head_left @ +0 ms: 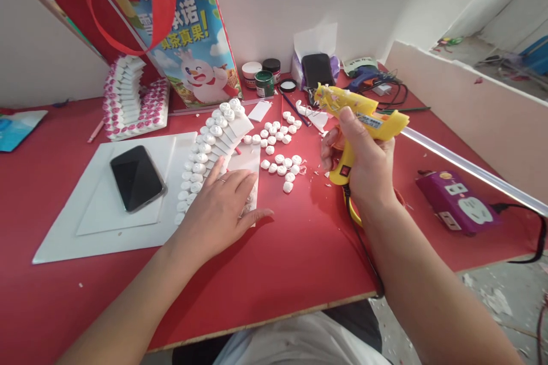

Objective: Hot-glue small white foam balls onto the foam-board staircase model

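Note:
My right hand (363, 154) is wrapped round the handle of a yellow glue gun (351, 104), held above the table with its nozzle to the left and a clear glue stick out of its back. My left hand (225, 202) lies palm down with fingers spread, over the lower right part of a curved white stepped piece (226, 136) edged with white rosettes (204, 157). That piece rests on a white board (252, 159); my hand hides part of both. Several loose white rosettes (281, 170) lie between my two hands.
A phone (137, 178) lies on white boards at the left. Behind stand a printed bag (192, 40), a pink-and-white rosette piece (115, 108) and paint jars (264, 84). A purple power socket (458, 201) sits at the right on the red table (274, 291); the gun's cord hangs over its front edge.

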Motion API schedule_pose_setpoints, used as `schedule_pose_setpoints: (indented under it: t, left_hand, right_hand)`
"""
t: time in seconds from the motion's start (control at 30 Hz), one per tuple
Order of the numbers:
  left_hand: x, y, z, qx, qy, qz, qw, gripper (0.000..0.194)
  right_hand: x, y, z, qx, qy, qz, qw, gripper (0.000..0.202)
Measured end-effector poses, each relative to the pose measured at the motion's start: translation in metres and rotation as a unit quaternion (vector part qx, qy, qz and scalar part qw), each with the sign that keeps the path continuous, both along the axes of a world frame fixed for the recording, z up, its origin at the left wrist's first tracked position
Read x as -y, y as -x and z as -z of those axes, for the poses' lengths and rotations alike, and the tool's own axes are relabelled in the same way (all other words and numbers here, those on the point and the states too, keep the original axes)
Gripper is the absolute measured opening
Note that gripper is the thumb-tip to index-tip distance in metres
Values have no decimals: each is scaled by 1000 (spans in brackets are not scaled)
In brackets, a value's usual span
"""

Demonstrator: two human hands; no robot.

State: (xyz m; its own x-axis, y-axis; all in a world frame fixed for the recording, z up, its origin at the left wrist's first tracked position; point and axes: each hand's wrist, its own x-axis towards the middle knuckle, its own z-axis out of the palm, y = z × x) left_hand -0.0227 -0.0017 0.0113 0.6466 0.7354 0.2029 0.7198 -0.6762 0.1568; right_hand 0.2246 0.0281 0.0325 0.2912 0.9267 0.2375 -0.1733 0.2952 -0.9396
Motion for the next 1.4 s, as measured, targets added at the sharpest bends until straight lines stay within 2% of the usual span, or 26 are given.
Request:
schedule_pose_setpoints:
  t: [0.1, 0.2, 0.27, 0.33, 0.37, 0.4, 0.47, 0.53, 0.6, 0.73, 0.83, 0.97, 1.2, 1.4]
  left_hand:
    - [1, 3, -4, 9, -21, 18, 1000, 58]
    - [4, 19, -14, 59, -88, 25, 994, 52]
    - [1, 36, -19, 111, -141, -34, 983, 42]
    - [-6, 54, -22, 157, -164, -149, 962, 36]
    - [-10, 62, -22, 167, -138, -204, 955, 43]
    - [-15, 67, -21, 159, -61, -253, 952, 55]
    - [-24, 71, -18, 149, 69, -302, 939, 80]
    - [-31, 65, -13, 123, 120, -324, 930, 99]
    - [-34, 54, -8, 105, 94, -332, 933, 103]
    - [-39, 37, -3, 79, 38, -317, 944, 98]
    - [-43, 35, -1, 54, 20, -319, 946, 97]
    - [-43, 38, -2, 44, -16, -316, 948, 95]
    - [-34, 36, -7, 36, -9, -311, 950, 93]
    - [-18, 38, 0, 28, 2, -314, 949, 94]
  right_hand:
    - [1, 0, 0, 3, -1, 9, 1000, 34]
    - [1, 0, 0, 7, 11, 7, 1000, 36]
    - [2, 0, -1, 7, 15, 1, 1000, 36]
    - [2, 1, -2, 8, 16, -2, 1000, 36]
    - [2, 2, -2, 10, 17, 0, 1000, 37]
    - [3, 2, -3, 11, 17, 3, 1000, 37]
    - [3, 3, -4, 13, 14, 6, 1000, 36]
    - [3, 4, -4, 12, 13, 10, 1000, 34]
    - [2, 4, -3, 11, 13, 7, 1000, 32]
    - [2, 3, -2, 11, 15, 5, 1000, 31]
    - [3, 3, -3, 11, 17, 6, 1000, 28]
    - [3, 2, -4, 10, 15, 3, 1000, 35]
    - [4, 3, -4, 9, 10, 1, 1000, 41]
    - [4, 5, -8, 13, 19, -2, 1000, 43]
